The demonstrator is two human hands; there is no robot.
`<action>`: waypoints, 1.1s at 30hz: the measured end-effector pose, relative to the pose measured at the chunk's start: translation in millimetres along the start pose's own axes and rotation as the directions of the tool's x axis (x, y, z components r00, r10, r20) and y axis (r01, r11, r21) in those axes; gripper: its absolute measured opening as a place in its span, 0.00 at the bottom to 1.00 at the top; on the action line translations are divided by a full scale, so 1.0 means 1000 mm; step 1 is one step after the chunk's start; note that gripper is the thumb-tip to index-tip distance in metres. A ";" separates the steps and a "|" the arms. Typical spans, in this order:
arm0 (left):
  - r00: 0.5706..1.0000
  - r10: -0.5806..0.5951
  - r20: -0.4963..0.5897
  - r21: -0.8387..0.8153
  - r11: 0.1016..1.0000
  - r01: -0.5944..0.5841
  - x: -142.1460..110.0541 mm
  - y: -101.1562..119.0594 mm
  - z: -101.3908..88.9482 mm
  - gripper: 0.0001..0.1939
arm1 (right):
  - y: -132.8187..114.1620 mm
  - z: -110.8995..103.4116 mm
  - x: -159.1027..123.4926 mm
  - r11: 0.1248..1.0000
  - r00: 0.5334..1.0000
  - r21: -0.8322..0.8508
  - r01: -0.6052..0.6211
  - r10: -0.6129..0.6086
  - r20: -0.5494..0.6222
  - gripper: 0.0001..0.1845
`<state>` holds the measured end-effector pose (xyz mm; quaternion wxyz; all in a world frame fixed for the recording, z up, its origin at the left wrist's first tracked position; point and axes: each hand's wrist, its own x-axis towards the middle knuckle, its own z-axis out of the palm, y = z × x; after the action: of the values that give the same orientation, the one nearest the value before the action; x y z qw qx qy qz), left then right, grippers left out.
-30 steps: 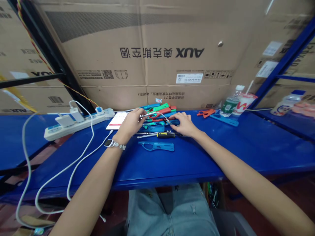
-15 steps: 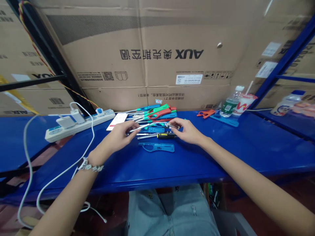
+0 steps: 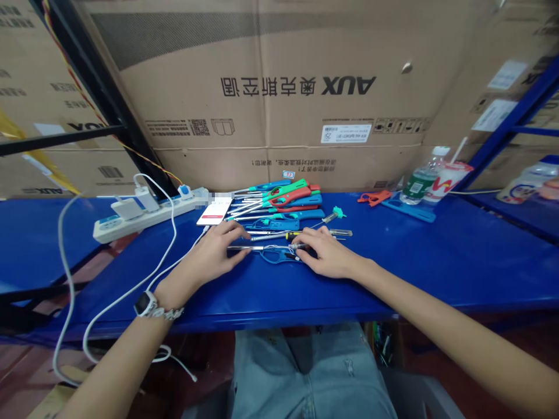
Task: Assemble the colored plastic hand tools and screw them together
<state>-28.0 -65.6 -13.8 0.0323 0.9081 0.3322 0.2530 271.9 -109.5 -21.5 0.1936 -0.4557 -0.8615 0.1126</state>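
A thin metal lighter tube [image 3: 244, 248] lies level between the thumb and fingers of my left hand [image 3: 215, 254]. White wires run from the tube to a small lighter part at the fingertips of my right hand [image 3: 325, 250], which mostly hides it. Under both is a blue lighter shell half [image 3: 273, 257], its handle loop showing and its right end covered by my right hand. Just behind my fingers lies a screwdriver [image 3: 290, 235] with a yellow and black handle, partly hidden. A clear piece with a green end [image 3: 338, 213] rests beyond my right hand.
Several blue, green and red gas lighters [image 3: 288, 195] lie piled at the back. A phone [image 3: 215, 210] and a white power strip [image 3: 151, 215] are left. Right stand a bottle [image 3: 417, 185] and a cup [image 3: 443, 177], near orange pieces [image 3: 374, 198] and a blue shell [image 3: 410, 210].
Both hands came from the pile towards the front edge, bringing the tube and wired part over the blue shell half. The green-ended piece now shows beyond my right hand. The view shifted slightly.
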 end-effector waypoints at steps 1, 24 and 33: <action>0.998 0.055 -0.016 -0.003 0.998 -0.055 0.003 0.009 0.002 0.08 | 0.000 0.001 0.000 1.000 1.000 -0.009 0.003 -0.003 -0.004 0.11; 0.973 0.220 0.063 -0.217 0.955 -0.202 0.026 0.037 0.037 0.09 | -0.005 0.004 0.002 0.999 0.999 0.006 -0.044 0.044 -0.013 0.18; 0.974 0.204 0.099 -0.275 0.946 -0.170 0.022 0.030 0.034 0.12 | -0.002 0.013 0.001 0.997 0.999 -0.080 -0.007 0.004 -0.039 0.16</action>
<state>20.1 -71.3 -27.4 0.1500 0.9371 0.2051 0.2394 264.2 -109.9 -32.5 0.1915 -0.4677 -0.8601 0.0700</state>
